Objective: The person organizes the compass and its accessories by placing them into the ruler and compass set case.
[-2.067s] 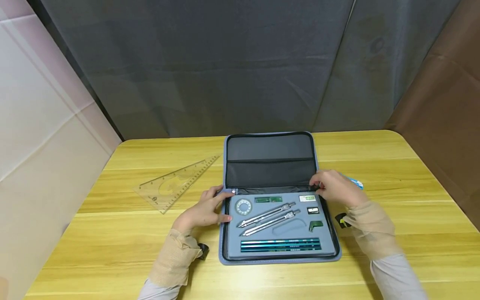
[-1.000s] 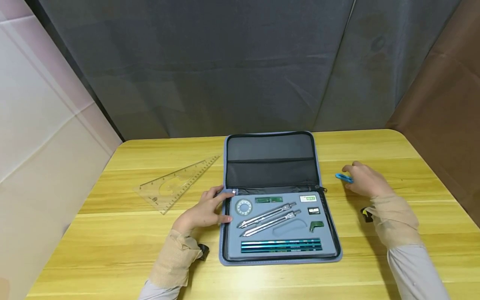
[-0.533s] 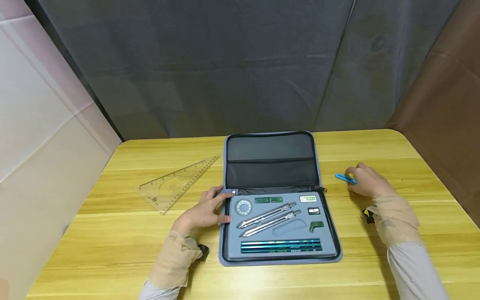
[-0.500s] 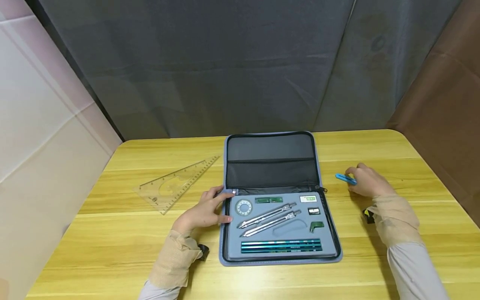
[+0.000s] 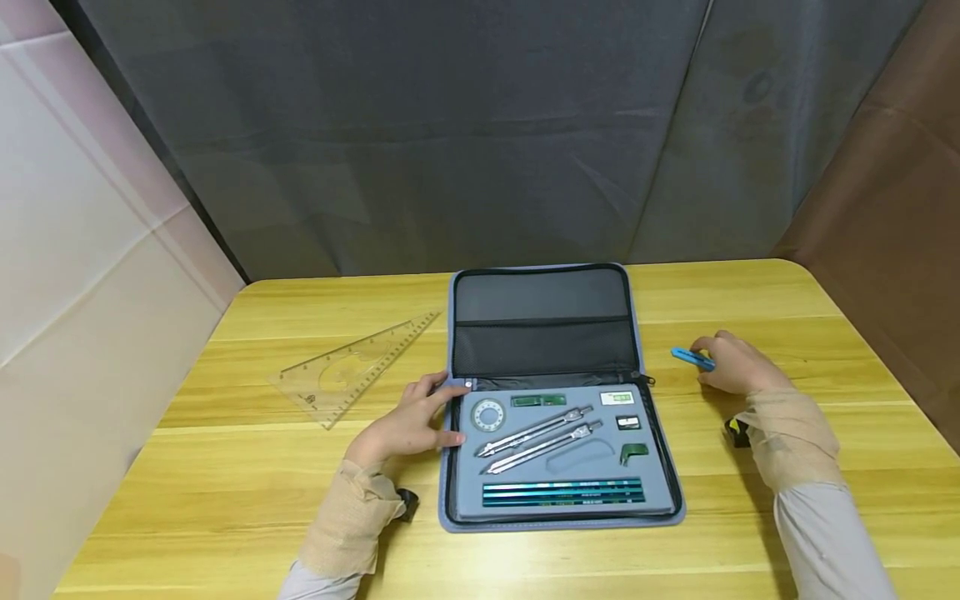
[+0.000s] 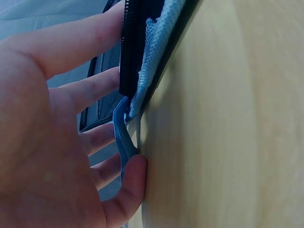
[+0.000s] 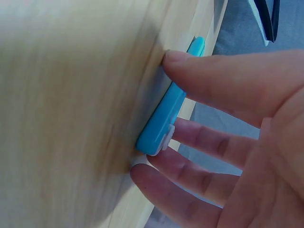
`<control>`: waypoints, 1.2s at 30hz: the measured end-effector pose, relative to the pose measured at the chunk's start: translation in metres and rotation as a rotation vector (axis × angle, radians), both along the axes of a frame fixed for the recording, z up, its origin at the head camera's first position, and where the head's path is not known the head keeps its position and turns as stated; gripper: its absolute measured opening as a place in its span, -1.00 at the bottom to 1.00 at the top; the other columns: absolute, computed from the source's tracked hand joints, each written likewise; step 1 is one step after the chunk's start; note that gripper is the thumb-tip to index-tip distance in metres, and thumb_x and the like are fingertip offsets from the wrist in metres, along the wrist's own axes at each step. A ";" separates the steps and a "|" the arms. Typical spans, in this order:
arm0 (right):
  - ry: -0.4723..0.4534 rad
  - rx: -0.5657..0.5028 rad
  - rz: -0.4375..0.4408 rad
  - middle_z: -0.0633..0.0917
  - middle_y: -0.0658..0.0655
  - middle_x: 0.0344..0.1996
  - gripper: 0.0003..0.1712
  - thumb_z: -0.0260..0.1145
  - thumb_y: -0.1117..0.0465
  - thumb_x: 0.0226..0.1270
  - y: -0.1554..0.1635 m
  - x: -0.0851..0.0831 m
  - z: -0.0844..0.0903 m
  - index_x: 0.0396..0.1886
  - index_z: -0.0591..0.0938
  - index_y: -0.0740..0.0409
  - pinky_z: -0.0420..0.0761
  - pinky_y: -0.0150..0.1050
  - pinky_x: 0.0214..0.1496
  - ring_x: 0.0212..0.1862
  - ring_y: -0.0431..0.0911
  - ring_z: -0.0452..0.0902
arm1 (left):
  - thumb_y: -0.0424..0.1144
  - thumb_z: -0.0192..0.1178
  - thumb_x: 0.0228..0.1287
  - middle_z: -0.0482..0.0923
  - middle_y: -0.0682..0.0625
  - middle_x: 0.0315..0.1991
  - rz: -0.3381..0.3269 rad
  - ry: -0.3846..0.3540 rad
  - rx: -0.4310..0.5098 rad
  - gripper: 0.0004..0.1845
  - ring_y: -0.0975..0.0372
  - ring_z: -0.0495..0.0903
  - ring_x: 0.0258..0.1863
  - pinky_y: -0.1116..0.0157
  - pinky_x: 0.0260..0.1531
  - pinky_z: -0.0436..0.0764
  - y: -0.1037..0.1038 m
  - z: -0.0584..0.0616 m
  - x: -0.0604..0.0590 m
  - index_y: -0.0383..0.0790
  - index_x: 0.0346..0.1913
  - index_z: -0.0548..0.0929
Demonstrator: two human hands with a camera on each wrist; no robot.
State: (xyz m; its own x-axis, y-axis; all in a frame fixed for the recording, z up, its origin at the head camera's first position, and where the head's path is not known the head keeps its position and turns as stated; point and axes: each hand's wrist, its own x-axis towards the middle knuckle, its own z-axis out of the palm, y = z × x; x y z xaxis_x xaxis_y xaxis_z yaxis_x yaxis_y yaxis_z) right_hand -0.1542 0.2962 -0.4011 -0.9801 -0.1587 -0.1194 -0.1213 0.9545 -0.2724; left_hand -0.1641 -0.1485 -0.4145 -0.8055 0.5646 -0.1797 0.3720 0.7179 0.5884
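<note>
resting on the yellow wooden surface [image 5: 247, 467], our left hand [image 5: 408, 421] lies with relaxed, fairly straight fingers against the left edge of the open grey-blue zip-up drawing-instrument case [image 5: 558, 396]; the left wrist view shows those fingers touching the case's blue fabric edge [image 6: 152, 57] and its small fabric loop, not curled round either. our right hand [image 5: 731, 362] sits to the right of the case, well apart from it, with thumb and fingers closing in a pinch on a small flat bright-blue plastic piece [image 5: 692, 357] that lies flat on the surface; the right wrist view shows the thumb on its upper edge and fingers [image 7: 209, 142] under its lower edge.

inside the case, in the grey foam tray, we see two silver metal compasses [image 5: 536, 435], a round clear protractor disc [image 5: 488, 413], three green pencils [image 5: 562, 492] along the near edge, and small green and white pieces. left of the case lies a clear plastic set square [image 5: 352, 368].

we judge the blue piece the likeliest trouble: it is thin and lies flush on the surface, so a fingertip pinch may slip and send it skidding away from the case, even off the surface's edge. if our left hand presses unevenly, the case could slide or its loose instruments could shift in the foam.
</note>
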 end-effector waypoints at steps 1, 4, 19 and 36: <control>-0.003 -0.003 0.002 0.46 0.32 -0.38 -0.57 0.31 0.37 0.02 0.001 0.000 0.000 -0.08 0.50 0.50 0.28 -0.16 -0.40 -0.45 0.00 0.27 | -0.05 0.29 0.06 -0.09 -0.24 0.38 -0.001 0.001 0.000 -0.36 -0.13 0.00 0.27 -0.15 0.13 0.17 0.000 0.000 0.000 -0.03 0.24 0.36; -0.004 -0.008 0.010 0.46 0.31 -0.41 -0.57 0.31 0.37 0.01 0.002 -0.001 -0.001 -0.09 0.50 0.52 0.27 -0.16 -0.41 -0.45 0.00 0.25 | -0.05 0.29 0.06 -0.09 -0.23 0.38 -0.001 -0.001 0.002 -0.36 -0.13 -0.01 0.27 -0.15 0.13 0.17 0.000 0.000 0.000 -0.02 0.24 0.36; 0.038 -0.014 0.008 0.47 0.30 -0.44 -0.69 0.27 0.42 0.04 0.003 -0.003 -0.006 -0.17 0.52 0.47 0.30 -0.15 -0.40 -0.45 0.00 0.27 | -0.04 0.29 0.06 -0.11 -0.22 0.38 0.007 -0.014 -0.007 -0.35 -0.12 -0.02 0.28 -0.15 0.13 0.16 0.000 0.000 0.000 -0.02 0.25 0.35; 0.060 -0.031 0.012 0.50 0.22 -0.52 -0.79 0.19 0.51 0.03 0.004 -0.004 -0.009 -0.27 0.52 0.43 0.32 -0.16 -0.41 -0.49 -0.01 0.29 | -0.05 0.28 0.07 -0.09 -0.23 0.38 0.006 -0.013 -0.007 -0.35 -0.12 -0.02 0.27 -0.14 0.14 0.15 0.000 -0.001 0.000 -0.01 0.25 0.35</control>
